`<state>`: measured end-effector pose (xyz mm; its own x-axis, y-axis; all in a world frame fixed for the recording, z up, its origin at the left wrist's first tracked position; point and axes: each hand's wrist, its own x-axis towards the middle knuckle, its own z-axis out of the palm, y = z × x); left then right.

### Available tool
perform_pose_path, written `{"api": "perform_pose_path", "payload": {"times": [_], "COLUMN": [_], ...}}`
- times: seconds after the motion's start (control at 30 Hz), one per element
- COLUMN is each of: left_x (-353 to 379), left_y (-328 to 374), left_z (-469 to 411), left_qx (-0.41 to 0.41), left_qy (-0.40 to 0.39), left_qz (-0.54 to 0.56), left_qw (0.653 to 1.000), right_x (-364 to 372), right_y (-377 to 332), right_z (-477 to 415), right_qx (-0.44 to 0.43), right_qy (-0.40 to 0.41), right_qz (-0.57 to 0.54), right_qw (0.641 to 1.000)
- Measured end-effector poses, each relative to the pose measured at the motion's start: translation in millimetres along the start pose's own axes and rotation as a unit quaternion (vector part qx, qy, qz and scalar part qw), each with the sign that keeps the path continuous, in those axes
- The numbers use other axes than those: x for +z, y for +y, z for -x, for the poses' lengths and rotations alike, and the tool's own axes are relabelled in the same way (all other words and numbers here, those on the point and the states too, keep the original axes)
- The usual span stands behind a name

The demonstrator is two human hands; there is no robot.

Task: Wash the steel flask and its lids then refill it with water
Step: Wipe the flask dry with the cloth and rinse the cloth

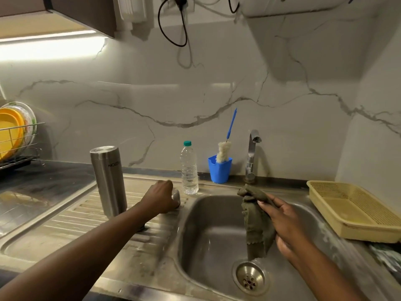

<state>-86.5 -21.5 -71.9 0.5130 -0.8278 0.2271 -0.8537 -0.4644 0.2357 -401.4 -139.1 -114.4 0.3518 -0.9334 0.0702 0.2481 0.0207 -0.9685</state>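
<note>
Steel flask [108, 181] is standing upright on the ribbed steel surface, at 9 o'clock from the sink [208, 235], with neither hand touching it.
The left hand [161, 197] is curling its grip over a small steel lid [176, 196] at the basin's 9 o'clock rim, just at 3 o'clock of the flask. The right hand [286, 222] is clamping its grip on a limp olive cloth [256, 224], which is hanging over the basin below the tap [251, 157] at 12 o'clock. The flask is looking rigid, smooth-walled and probably fairly weighty. Once wet or soapy it is likely going to be slippery, so a full wrap around mid-body is looking safer than a fingertip hold near the top. The lid is small and hard, and apt to skid on the ridges.
</note>
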Motion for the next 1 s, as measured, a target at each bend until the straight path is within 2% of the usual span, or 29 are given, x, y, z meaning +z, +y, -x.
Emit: {"api": "perform_pose_path", "payload": {"times": [0.13, 0.27, 0.37, 0.43, 0.57, 0.67, 0.77, 1.0], "left_x": [-6.8, 0.3, 21.6, 33.0, 47.1, 49.9, 48.7, 47.9], "left_y": [35.1, 88.0, 120.5, 136.8, 145.0, 134.3, 124.2, 135.8], "left_z": [18.4, 54.4, 72.1, 79.1, 79.8, 72.0, 65.9, 82.6], "left_qx": [0.054, 0.086, 0.095, 0.104, 0.139, 0.112, 0.076, 0.131], "left_qy": [0.020, 0.012, -0.041, -0.031, 0.017, 0.018, 0.025, -0.001], "left_qz": [0.176, 0.351, 0.431, 0.475, 0.489, 0.531, 0.569, 0.521], "left_qw": [0.983, 0.932, 0.897, 0.873, 0.861, 0.840, 0.818, 0.843], "right_x": [1.9, 8.7, 14.2, 18.6, 23.3, 21.1, 18.4, 14.5], "right_y": [-2.3, -9.6, -15.6, -21.7, -22.3, -20.9, -19.2, -15.5], "right_z": [3.0, 11.1, 20.3, 29.1, 36.4, 35.3, 33.7, 30.5], "right_qx": [-0.002, -0.024, -0.074, -0.108, -0.148, -0.169, -0.196, -0.124], "right_qy": [0.015, 0.036, 0.036, 0.013, -0.082, -0.128, -0.139, -0.131], "right_qz": [-0.015, -0.018, 0.034, 0.088, 0.200, 0.244, 0.270, 0.251], "right_qw": [1.000, 0.999, 0.996, 0.990, 0.965, 0.946, 0.933, 0.951]}}
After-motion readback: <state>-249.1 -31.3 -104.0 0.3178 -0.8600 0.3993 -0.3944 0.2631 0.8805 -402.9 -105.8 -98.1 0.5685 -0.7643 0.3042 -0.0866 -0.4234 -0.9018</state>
